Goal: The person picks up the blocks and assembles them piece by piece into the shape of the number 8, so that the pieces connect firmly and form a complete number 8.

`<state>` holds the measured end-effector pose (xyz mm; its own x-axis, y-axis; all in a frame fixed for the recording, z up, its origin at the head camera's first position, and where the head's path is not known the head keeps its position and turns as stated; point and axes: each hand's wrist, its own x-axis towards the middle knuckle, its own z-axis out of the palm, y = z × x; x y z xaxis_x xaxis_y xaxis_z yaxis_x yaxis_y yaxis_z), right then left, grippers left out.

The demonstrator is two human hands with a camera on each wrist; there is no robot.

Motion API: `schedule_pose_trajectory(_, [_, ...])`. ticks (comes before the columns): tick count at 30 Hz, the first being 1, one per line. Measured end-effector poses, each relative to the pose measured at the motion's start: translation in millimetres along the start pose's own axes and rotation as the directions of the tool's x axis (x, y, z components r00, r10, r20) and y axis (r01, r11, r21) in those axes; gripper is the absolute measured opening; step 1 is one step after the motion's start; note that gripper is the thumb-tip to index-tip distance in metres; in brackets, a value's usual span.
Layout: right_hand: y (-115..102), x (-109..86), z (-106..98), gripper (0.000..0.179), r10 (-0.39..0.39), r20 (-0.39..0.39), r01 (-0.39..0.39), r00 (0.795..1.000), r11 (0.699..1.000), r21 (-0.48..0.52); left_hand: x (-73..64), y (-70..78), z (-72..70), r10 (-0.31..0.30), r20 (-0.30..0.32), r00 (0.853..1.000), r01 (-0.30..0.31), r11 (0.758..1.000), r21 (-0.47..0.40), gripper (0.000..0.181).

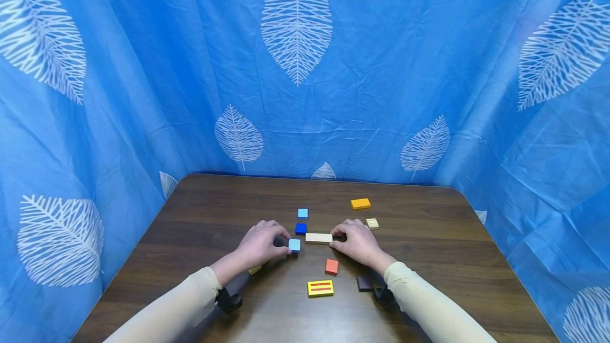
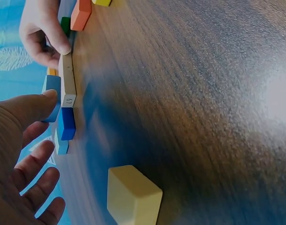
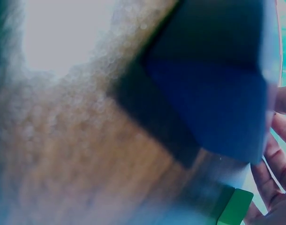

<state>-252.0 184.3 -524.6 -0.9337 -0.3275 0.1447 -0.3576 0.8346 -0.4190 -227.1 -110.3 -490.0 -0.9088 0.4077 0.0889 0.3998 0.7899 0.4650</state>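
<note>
My left hand (image 1: 261, 243) pinches a light blue block (image 1: 294, 245) between thumb and fingers; in the left wrist view this block (image 2: 51, 96) overlaps the far side of a long cream block. My right hand (image 1: 356, 242) pinches the right end of that long cream block (image 1: 318, 238), which lies flat with digits on its near end face (image 2: 69, 100). A dark blue block (image 1: 301, 228) sits just past the cream block's left end. Beyond it is another light blue block (image 1: 302, 214).
Nearer me lie an orange-red block (image 1: 331, 267), a yellow block with red stripes (image 1: 321, 288) and a dark block (image 1: 365, 283) by my right wrist. An orange block (image 1: 360, 204) and a small cream block (image 1: 372, 223) are farther right. My left forearm partly hides a pale yellow block (image 2: 133, 194).
</note>
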Motion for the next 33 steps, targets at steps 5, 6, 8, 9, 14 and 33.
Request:
schedule_pose_trajectory(5, [0.4, 0.2, 0.3, 0.019, 0.006, 0.005, -0.006, 1.0, 1.0, -0.002, 1.3, 1.4, 1.3, 0.0, 0.008, 1.0, 0.0, 1.0, 0.001, 0.024])
schedule_pose_trajectory(6, [0.3, 0.2, 0.4, 0.019, 0.008, 0.007, -0.008, 1.0, 1.0, -0.001, 1.6, 1.5, 1.9, 0.001, 0.009, 1.0, -0.001, 1.0, 0.004, 0.025])
schedule_pose_trajectory(8, [0.1, 0.3, 0.1, 0.018, 0.011, 0.01, -0.011, 1.0, 1.0, 0.002, 2.0, 2.1, 2.6, -0.001, 0.012, 1.0, 0.001, 1.0, 0.004, 0.025])
schedule_pose_trajectory(9, [0.0, 0.4, 0.1, 0.018, 0.012, 0.012, -0.012, 1.0, 1.0, 0.004, 2.2, 2.3, 3.1, -0.001, 0.014, 1.0, 0.001, 1.0, 0.003, 0.025])
schedule_pose_trajectory(14, [0.1, 0.9, 0.0, 0.018, 0.014, 0.015, -0.014, 1.0, 1.0, 0.012, 3.0, 3.4, 5.2, 0.001, 0.019, 1.0, -0.001, 1.0, 0.002, 0.024])
schedule_pose_trajectory(33, [-0.3, 0.9, 0.2, 0.018, 0.017, 0.012, -0.017, 1.0, 1.0, 0.002, 7.2, 3.1, 12.7, -0.044, 0.025, 0.999, 0.044, 0.999, 0.006, 0.023])
